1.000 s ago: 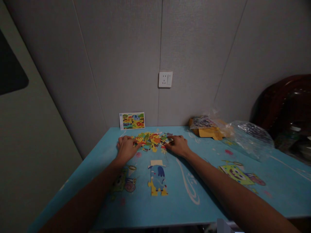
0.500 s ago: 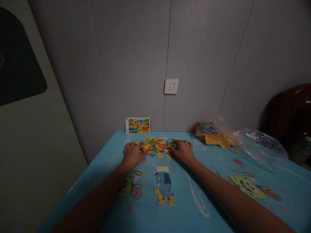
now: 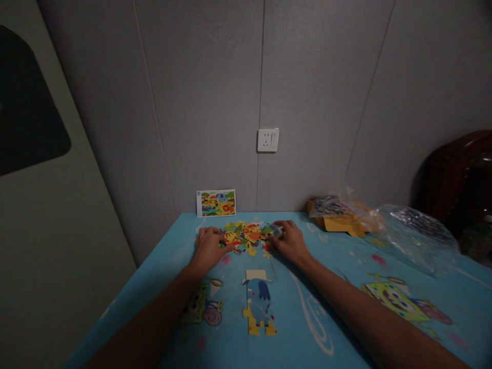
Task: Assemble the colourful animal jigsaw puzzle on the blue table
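Observation:
A heap of colourful jigsaw puzzle pieces (image 3: 246, 234) lies near the far edge of the table. At the heap's left side is my left hand (image 3: 209, 249), thumb and fingers apart around the outermost pieces. My right hand (image 3: 290, 242) is at the right side, thumb and forefinger closed on a blue-green puzzle piece (image 3: 275, 229). Closer to me lies a joined strip of puzzle pieces (image 3: 258, 302) showing a blue elephant on yellow, with a pale blank part at its top. The far fingers of both hands are partly hidden.
A small picture card (image 3: 216, 203) of animals leans against the wall behind the heap. To the right lie a yellow packet (image 3: 342, 224) and a crumpled clear plastic bag (image 3: 417, 238). A blue cartoon-print cover (image 3: 303, 338) spans the table. A socket (image 3: 268, 140) sits on the wall.
The view has shifted, moving the scene lower and right in the picture. My right hand has worked among the pieces at the heap's right side; my left hand has stayed at the left side.

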`<state>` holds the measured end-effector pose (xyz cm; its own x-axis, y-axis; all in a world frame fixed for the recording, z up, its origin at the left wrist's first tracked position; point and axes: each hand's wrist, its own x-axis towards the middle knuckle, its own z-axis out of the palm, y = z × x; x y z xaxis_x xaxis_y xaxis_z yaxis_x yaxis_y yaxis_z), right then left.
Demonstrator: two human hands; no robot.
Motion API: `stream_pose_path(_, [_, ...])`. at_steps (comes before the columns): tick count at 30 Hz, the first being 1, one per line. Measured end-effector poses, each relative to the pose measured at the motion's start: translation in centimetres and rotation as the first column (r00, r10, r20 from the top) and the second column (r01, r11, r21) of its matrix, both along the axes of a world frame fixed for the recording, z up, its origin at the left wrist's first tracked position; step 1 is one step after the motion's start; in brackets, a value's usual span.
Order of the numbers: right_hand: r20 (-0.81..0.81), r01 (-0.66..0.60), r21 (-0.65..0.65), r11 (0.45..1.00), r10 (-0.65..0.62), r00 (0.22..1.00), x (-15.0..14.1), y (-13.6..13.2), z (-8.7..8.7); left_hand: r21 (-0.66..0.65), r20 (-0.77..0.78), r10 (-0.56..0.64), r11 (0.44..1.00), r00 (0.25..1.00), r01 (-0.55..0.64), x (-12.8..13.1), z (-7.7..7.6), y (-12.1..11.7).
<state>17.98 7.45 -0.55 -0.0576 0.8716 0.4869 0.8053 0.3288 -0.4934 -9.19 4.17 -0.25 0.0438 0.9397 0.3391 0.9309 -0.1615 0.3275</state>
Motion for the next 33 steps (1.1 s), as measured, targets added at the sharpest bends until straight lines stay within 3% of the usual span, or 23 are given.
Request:
stream_pose_path(4, [-0.056,-0.159,0.149,0.976,0.169,0.984,-0.6,-1.0,0.5,0.007,0.002,-0.018,1.000,1.000,0.018,-0.2,0.2,0.2])
stream_pose_path(10, [0.045,-0.483,0.209,0.850,0.485,0.873,-2.5,-2.9,0.8,0.069,-0.007,-0.006,0.998,1.000,0.007,-0.1,0.7,0.0])
stream_pose_path(13, [0.056,-0.544,0.174,0.821,0.543,0.838,-3.0,-3.2,0.7,0.046,-0.020,-0.052,0.998,0.998,0.053,0.0,0.5,0.2])
stream_pose_path(17, [0.078,-0.554,0.095,0.827,0.548,0.833,-3.1,-2.8,0.3,0.031,-0.018,-0.061,0.998,0.998,0.062,0.5,0.1,0.3])
stream_pose_path(20, [0.137,-0.456,0.049,0.889,0.446,0.884,-2.8,-2.2,0.1,0.094,0.011,-0.123,0.988,0.992,0.122,0.9,0.0,0.1])
stream_pose_path(23, [0.210,-0.155,-0.003,0.988,0.152,0.966,-2.0,-1.5,0.0,0.085,0.000,-0.286,0.955,0.958,0.285,1.3,-0.1,-0.3])
stream_pose_path(25, [0.238,-0.006,-0.077,0.997,0.024,0.971,-1.2,-1.1,0.0,0.019,-0.020,-0.355,0.935,0.935,0.355,1.5,-0.2,-0.5])
stream_pose_path(29, [0.257,0.041,-0.205,0.978,0.013,0.966,-0.2,-0.6,-0.1,-0.031,-0.011,-0.402,0.915,0.916,0.401,1.9,-0.2,-0.6])
stream_pose_path(33, [0.265,0.033,-0.184,0.982,0.017,0.964,-0.1,-0.3,-0.1,-0.013,0.015,-0.427,0.904,0.904,0.428,1.9,0.2,-0.6])
